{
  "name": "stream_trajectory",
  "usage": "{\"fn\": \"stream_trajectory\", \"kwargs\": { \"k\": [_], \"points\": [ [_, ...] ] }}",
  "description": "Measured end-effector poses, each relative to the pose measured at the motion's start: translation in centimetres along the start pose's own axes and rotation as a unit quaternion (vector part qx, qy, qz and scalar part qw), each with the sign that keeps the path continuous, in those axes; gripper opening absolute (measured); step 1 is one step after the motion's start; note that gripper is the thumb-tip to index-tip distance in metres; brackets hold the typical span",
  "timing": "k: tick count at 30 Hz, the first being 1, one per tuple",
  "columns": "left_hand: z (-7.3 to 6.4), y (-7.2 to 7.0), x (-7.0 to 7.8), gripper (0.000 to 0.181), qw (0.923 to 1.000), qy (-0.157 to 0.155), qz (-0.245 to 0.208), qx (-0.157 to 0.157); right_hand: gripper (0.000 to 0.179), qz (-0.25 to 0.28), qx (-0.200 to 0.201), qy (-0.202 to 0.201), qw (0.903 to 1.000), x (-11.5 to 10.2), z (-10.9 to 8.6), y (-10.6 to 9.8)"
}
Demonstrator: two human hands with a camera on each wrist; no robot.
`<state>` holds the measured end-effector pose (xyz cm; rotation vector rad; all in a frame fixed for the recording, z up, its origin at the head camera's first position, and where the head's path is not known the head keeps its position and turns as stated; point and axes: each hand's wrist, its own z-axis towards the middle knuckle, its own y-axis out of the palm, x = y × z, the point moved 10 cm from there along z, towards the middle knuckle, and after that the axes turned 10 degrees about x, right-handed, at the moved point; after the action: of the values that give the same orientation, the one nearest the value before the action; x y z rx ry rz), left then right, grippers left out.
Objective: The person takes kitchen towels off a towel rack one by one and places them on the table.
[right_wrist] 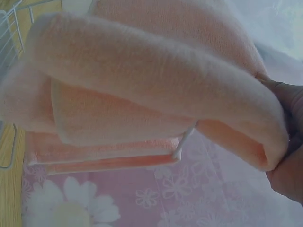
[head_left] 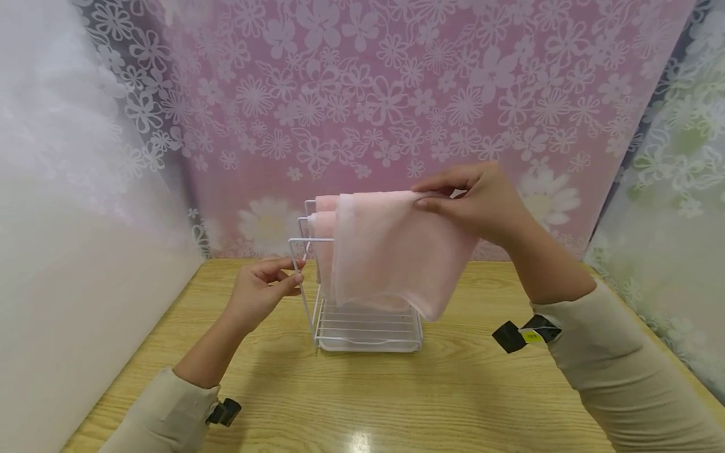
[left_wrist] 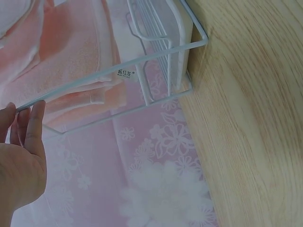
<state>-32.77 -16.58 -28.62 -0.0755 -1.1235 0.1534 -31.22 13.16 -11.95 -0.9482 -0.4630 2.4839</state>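
Observation:
A white wire rack (head_left: pixel 313 240) stands on the table, with pale pink towels (head_left: pixel 323 218) draped over its back bars. My left hand (head_left: pixel 256 294) pinches the front left upright of the rack between thumb and fingers; the left wrist view shows the fingertips (left_wrist: pixel 37 113) on that wire. At the right end of the front bar, my right hand (head_left: pixel 488 202) grips the top edge of another pink towel (head_left: pixel 396 251). This towel hangs folded in front of the others, its lower right corner flaring outward. In the right wrist view, its fold (right_wrist: pixel 156 71) hides most of the bar.
Under the towels the rack has a wire shelf above a white tray (head_left: pixel 368 345). The wooden table (head_left: pixel 317 402) reaches to a pink flowered curtain (head_left: pixel 362 94) behind. Pale panels (head_left: pixel 85 220) enclose the sides. Black straps (head_left: pixel 510 337) sit at both sleeves.

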Motion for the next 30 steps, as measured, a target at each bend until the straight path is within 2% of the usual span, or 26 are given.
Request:
{"fn": "stream_trajectory", "kwargs": {
  "k": [8, 15, 20, 24, 30],
  "points": [
    [0.1, 0.0, 0.1, 0.021, 1.0, 0.0, 0.006, 0.002, 0.018, -0.01, 0.027, 0.025, 0.9993, 0.9, -0.3, -1.6],
    [0.0, 0.0, 0.1, 0.019, 0.9999, -0.009, 0.005, 0.005, 0.02, 0.0, 0.036, 0.047, 0.9982, 1.8, -0.4, -2.0],
    [0.0, 0.0, 0.3, 0.022, 0.9998, -0.007, 0.016, -0.01, 0.021, 0.002, 0.043, 0.045, 0.9981, 1.9, -0.3, -1.9],
    [0.3, -0.4, 0.9, 0.026, 0.9995, 0.002, 0.026, -0.019, 0.02, 0.006, 0.046, 0.034, 0.9983, 1.8, -0.2, -1.7],
    [0.8, -0.4, 2.2, 0.034, 0.9996, 0.02, 0.002, -0.02, 0.021, 0.019, 0.044, 0.039, 0.9981, 2.1, -0.3, -1.6]
  ]
}}
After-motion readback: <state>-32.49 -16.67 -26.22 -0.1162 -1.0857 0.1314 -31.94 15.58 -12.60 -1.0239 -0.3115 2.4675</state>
